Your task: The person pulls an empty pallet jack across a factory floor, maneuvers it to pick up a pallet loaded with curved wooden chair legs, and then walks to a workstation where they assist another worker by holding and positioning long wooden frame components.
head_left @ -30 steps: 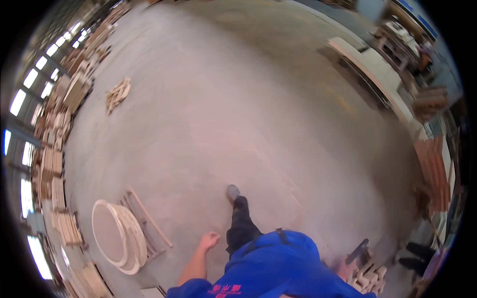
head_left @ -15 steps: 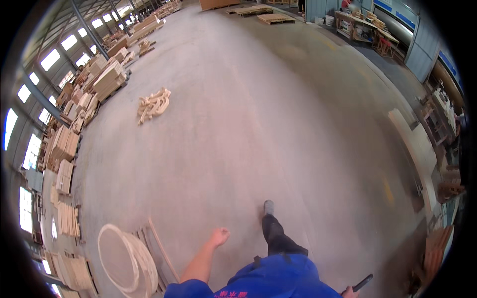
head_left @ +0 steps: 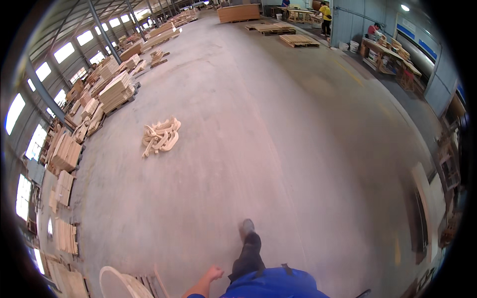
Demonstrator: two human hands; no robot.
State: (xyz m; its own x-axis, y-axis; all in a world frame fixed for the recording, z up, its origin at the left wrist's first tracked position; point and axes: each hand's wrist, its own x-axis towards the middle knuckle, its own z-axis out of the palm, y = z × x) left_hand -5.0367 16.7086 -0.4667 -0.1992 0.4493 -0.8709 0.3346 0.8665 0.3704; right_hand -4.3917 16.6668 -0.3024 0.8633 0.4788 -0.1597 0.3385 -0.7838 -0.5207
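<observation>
Out on a workshop floor, in a blue shirt, one shoe forward at lower centre. Near the bottom edge, just left of centre, a left hand with fingers curled in, nothing seen in its grasp. At lower left, a stick and a wood ring, both cut off by the frame. At the bottom edge, right of centre, a dark tip; right hand out of frame, its hold impossible to tell. At left centre, a wood heap; at upper left, wood stacks.
</observation>
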